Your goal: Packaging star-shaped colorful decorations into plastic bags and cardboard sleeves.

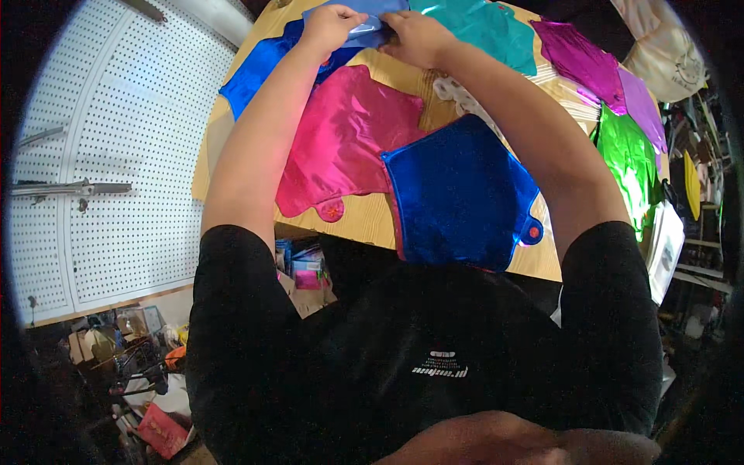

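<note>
At the far edge of the wooden table, both my hands are on a light blue shiny piece [366, 31]. My left hand [329, 32] pinches its left part between thumb and fingers. With bent fingers, my right hand [417, 39] grips its right side. A bright blue shiny piece [260, 77] lies beside my left forearm, partly covered. Between my arms lies a pink shiny, star-like piece [349, 132] with a round tab. Closer to me, a dark blue piece [461, 194] with a similar tab overlaps its edge. A teal piece [488, 31] lies beyond my right hand.
Purple [581, 62], lilac [642, 108] and green [626, 163] shiny pieces lie along the right of the wooden table [353, 225]. Small whitish rings [457, 94] sit near my right forearm. A white pegboard [139, 139] stands on the left, with clutter on the floor below.
</note>
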`<act>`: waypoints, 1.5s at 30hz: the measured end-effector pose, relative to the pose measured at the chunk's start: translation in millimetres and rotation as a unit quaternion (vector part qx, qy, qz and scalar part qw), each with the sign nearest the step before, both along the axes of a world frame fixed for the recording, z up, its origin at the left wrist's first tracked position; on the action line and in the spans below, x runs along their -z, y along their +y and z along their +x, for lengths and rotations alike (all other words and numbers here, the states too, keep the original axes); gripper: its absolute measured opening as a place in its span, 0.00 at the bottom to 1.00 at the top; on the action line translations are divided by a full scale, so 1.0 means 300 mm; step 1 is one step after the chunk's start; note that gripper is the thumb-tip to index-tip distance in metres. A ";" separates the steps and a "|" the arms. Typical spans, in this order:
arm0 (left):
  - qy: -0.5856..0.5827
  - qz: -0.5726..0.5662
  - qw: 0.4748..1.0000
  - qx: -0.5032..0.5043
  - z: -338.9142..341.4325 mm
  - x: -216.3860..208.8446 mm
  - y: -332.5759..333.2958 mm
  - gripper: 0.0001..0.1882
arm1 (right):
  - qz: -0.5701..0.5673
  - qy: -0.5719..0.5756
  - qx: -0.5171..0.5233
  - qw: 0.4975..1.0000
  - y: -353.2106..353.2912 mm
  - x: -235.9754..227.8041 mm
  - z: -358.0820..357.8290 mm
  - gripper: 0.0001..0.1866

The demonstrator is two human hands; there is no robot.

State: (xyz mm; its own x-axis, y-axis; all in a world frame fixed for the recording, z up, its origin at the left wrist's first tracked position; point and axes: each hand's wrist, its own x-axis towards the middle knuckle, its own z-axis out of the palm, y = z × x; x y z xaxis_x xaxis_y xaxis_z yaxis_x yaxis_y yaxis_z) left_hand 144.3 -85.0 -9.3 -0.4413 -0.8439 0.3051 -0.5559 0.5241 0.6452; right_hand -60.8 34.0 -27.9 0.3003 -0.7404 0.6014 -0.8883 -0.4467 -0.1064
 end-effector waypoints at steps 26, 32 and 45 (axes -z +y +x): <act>0.203 -0.186 0.921 -0.274 0.275 -0.255 -0.355 0.11 | 0.127 0.029 -0.004 0.991 0.047 -0.040 0.005 0.24; 0.280 -0.220 0.878 -0.321 0.498 -0.478 -0.420 0.12 | 0.137 0.020 -0.023 0.990 0.057 -0.061 0.024 0.24; 0.087 -0.360 0.894 -0.253 0.290 -0.555 0.539 0.09 | 0.078 0.120 0.038 0.989 0.043 -0.180 0.059 0.24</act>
State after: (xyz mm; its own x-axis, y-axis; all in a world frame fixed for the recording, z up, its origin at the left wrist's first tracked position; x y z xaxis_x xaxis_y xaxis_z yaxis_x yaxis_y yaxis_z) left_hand 231.4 76.8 157.3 0.0479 -0.4782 0.8769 -0.7626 0.5495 0.3413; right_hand -43.2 47.0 26.0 0.3612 -0.8439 0.3967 -0.9264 -0.3732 0.0496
